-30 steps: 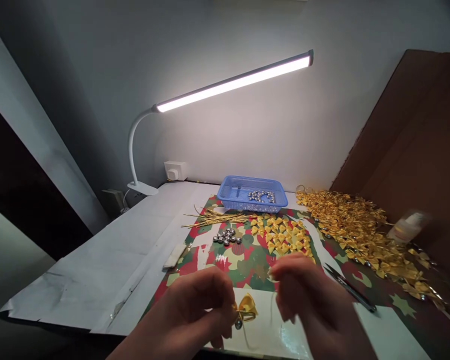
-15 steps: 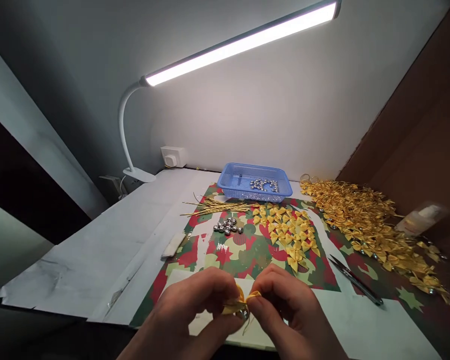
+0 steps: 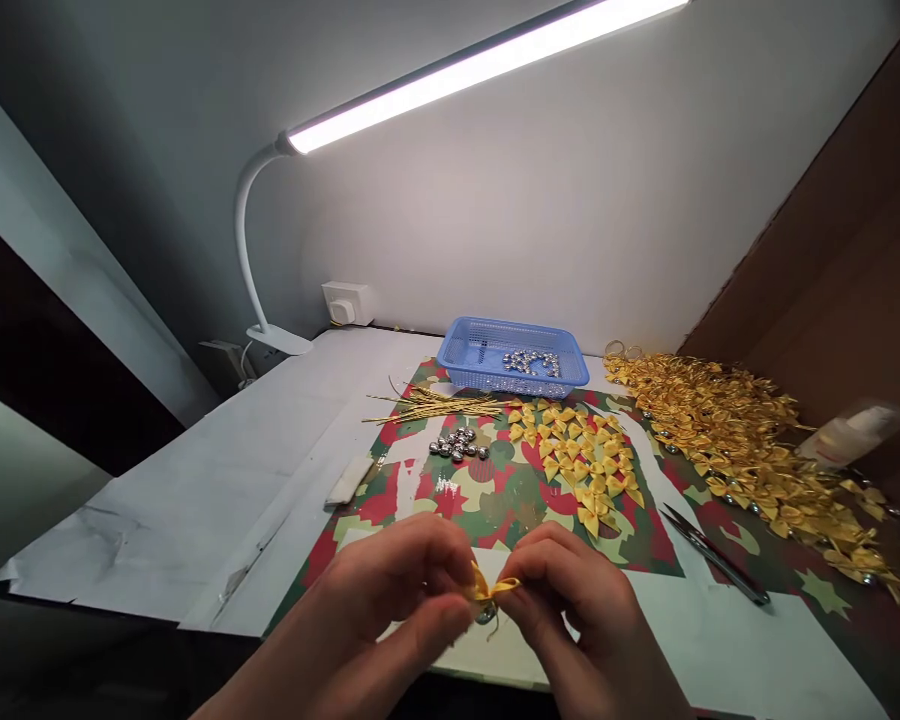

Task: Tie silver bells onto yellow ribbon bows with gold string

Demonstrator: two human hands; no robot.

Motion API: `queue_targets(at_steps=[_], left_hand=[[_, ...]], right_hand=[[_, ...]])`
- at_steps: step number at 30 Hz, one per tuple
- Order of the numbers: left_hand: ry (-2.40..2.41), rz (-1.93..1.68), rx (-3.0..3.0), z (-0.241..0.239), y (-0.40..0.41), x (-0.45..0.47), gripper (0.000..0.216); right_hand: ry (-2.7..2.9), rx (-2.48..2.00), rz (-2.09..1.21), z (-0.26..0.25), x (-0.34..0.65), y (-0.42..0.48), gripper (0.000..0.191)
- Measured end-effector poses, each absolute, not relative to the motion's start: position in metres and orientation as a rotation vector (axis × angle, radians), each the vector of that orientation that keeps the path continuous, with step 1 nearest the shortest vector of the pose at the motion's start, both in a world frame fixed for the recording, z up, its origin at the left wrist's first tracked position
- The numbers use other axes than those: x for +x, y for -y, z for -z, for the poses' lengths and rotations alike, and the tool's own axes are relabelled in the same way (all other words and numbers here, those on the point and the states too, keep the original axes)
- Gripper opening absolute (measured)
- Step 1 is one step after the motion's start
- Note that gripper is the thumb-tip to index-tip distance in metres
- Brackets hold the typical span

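Note:
Both hands meet low in the middle of the view. My left hand [image 3: 397, 590] pinches one side of a small yellow ribbon bow [image 3: 489, 590], and my right hand [image 3: 570, 595] pinches the other side. A small silver bell [image 3: 484, 615] and a thin gold thread hang under the bow. The hands hover just above the patterned sheet [image 3: 495, 500] at the table's near edge.
On the sheet lie loose yellow bows [image 3: 581, 460], silver bells [image 3: 459, 445] and gold threads [image 3: 431, 405]. A blue basket [image 3: 514, 370] stands behind them. A big heap of finished bows [image 3: 742, 440] and dark scissors [image 3: 716, 555] lie right. A clamp lamp [image 3: 435, 85] lights the table.
My right hand came in from the right and closed on the bow that the left hand held. The view tilted down slightly, and the hands now sit a little higher.

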State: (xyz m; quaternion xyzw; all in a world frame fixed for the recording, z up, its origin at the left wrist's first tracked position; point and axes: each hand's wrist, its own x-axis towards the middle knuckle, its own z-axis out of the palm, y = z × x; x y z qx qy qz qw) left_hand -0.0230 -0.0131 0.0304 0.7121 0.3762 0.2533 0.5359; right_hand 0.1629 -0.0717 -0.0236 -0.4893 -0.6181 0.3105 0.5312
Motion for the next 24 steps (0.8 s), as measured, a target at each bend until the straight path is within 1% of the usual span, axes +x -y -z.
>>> queue_targets(at_steps=[2, 4, 12, 15, 19, 21, 23, 24], left_hand=[[-0.896, -0.614, 1.771, -0.034, 0.012, -0.023, 0.023], [-0.912, -0.622, 1.856, -0.035, 0.011, -0.023, 0.029], [-0.908, -0.594, 1.879, -0.033, 0.011, -0.023, 0.022], [-0.850, -0.598, 1.855, -0.032, 0.010, -0.022, 0.021], [-0.860, -0.621, 1.781, -0.033, 0.009, -0.021, 0.021], [-0.880, -0.616, 1.714, -0.033, 0.010, -0.020, 0.015], [-0.900, -0.606, 1.653, -0.033, 0.011, -0.020, 0.003], [-0.908, -0.607, 1.635, -0.034, 0.011, -0.020, 0.006]], right_hand=[[1.482, -1.167, -0.701, 0.025, 0.161, 0.072, 0.013], [1.481, -1.167, -0.672, 0.025, 0.159, 0.073, 0.013], [1.462, -1.167, -0.586, 0.025, 0.151, 0.074, 0.013], [1.424, -1.179, -0.638, 0.026, 0.148, 0.073, 0.013], [1.326, -1.202, -0.722, 0.027, 0.145, 0.073, 0.019], [1.276, -1.211, -0.773, 0.029, 0.143, 0.074, 0.021], [1.241, -1.213, -0.808, 0.030, 0.143, 0.074, 0.022], [1.232, -1.210, -0.814, 0.030, 0.144, 0.075, 0.021]])
